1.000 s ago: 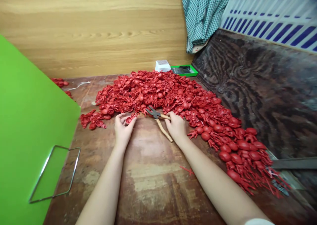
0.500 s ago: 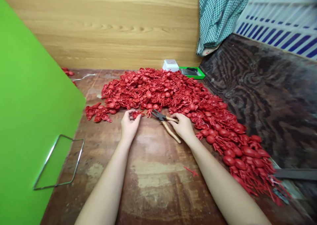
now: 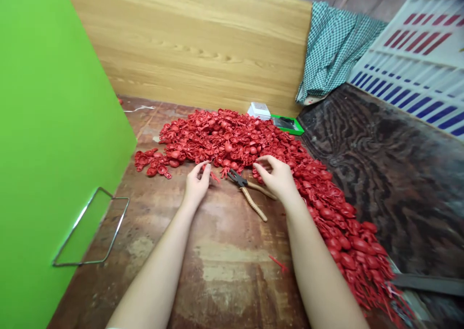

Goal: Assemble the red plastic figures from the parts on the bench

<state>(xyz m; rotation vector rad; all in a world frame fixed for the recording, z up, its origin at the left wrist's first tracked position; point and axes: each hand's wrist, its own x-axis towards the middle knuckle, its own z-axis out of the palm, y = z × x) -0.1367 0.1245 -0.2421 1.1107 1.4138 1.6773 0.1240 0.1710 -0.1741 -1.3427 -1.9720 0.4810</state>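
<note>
A big heap of small red plastic parts (image 3: 235, 140) covers the back and right of the worn wooden table (image 3: 224, 256). At the heap's near edge, my left hand (image 3: 196, 184) pinches one red part (image 3: 209, 168) between thumb and fingers. My right hand (image 3: 278, 177) hovers over the edge of the heap with its fingers apart and nothing in them. Between the hands, a pair of pliers (image 3: 249, 195) with tan handles lies flat on the table, just left of my right hand.
A green panel (image 3: 47, 140) stands on the left with a bent wire frame (image 3: 90, 227) against it. A white box (image 3: 259, 110) and a green tray (image 3: 288, 123) sit by the wooden back wall. A dark patterned board (image 3: 384, 164) slopes up at right. One loose red sprue (image 3: 279, 264) lies near my right forearm.
My right hand has let go of the pliers, which now lie on the table, and has lifted toward the heap. The left hand stays pinched at the heap's edge. The view has tilted.
</note>
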